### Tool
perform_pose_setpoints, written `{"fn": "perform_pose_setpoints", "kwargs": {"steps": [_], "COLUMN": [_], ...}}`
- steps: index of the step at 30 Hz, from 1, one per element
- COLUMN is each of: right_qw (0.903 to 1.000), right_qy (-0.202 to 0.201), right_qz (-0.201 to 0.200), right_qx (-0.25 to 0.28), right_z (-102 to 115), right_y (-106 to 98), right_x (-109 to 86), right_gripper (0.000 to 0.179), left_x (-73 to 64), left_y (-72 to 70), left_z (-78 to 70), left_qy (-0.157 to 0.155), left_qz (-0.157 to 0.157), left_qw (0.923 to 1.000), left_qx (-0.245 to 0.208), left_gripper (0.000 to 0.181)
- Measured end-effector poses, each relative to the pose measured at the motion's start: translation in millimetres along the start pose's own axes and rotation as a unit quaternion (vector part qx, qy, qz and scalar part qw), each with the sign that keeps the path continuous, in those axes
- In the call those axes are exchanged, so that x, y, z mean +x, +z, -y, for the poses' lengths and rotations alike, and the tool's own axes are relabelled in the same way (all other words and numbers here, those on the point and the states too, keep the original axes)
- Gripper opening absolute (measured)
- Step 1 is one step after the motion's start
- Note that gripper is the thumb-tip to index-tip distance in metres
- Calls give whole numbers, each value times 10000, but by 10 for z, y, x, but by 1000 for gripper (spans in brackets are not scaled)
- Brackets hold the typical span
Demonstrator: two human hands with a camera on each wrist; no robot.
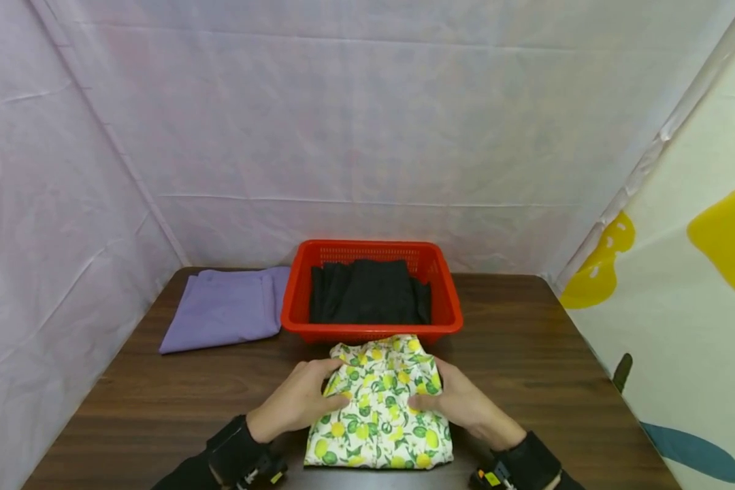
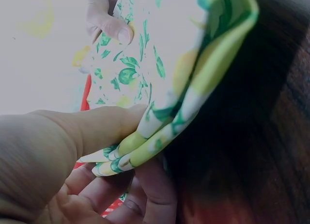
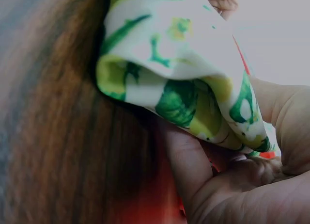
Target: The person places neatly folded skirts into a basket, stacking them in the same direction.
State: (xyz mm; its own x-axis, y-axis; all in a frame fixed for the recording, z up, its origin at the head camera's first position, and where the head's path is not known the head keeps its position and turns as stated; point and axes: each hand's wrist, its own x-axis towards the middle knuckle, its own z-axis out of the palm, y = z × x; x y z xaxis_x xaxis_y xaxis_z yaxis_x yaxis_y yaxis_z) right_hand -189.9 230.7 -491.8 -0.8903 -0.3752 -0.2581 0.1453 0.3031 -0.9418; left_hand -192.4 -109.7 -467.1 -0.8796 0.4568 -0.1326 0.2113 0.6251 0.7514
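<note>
A folded white garment (image 1: pixel 380 425) printed with lemons and green leaves lies in front of the red basket, its far end raised near the rim. My left hand (image 1: pixel 303 401) grips its left side; in the left wrist view the thumb (image 2: pixel 104 129) presses on top and the fingers curl beneath the folded layers. On the opposite side my right hand (image 1: pixel 465 401) holds the other edge, thumb above. The right wrist view shows fingers (image 3: pixel 186 158) under the cloth (image 3: pixel 169 69), lifting that edge off the table. Its inner layers are mostly hidden.
The red plastic basket (image 1: pixel 372 331) stands behind the garment with folded black cloth (image 1: pixel 373 292) inside. Left of it lies a folded purple cloth (image 1: pixel 223 306). The dark wooden table (image 1: pixel 527 354) is bordered by white fabric walls (image 1: pixel 367 122).
</note>
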Motion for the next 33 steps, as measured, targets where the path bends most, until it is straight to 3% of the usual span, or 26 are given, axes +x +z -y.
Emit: {"fn": "perform_pose_setpoints", "kwargs": {"steps": [6,12,22,33], "right_qw": [9997,9988,9961,9947], "right_qy": [-188,-367,-699,-814], "right_qz": [147,317,487,591], "right_qx": [-10,-118,-221,-211], "right_z": [36,71,187,413], "right_y": [-41,-67,-96,-165], "right_x": [-69,-160,-267,-326], "right_gripper": [90,86,85,79], "left_x": [-47,-97,-163,-241], "left_y": [-40,-55,-91,-252], "left_z": [-44,-73,-97,-265], "left_qy": [133,289,818,1103], "left_qz": [-185,-99,-247,-437], "left_qw": [9997,9995,9962,9928], "left_qx": [34,-95,-187,-182], "left_gripper": [68,65,32,23]}}
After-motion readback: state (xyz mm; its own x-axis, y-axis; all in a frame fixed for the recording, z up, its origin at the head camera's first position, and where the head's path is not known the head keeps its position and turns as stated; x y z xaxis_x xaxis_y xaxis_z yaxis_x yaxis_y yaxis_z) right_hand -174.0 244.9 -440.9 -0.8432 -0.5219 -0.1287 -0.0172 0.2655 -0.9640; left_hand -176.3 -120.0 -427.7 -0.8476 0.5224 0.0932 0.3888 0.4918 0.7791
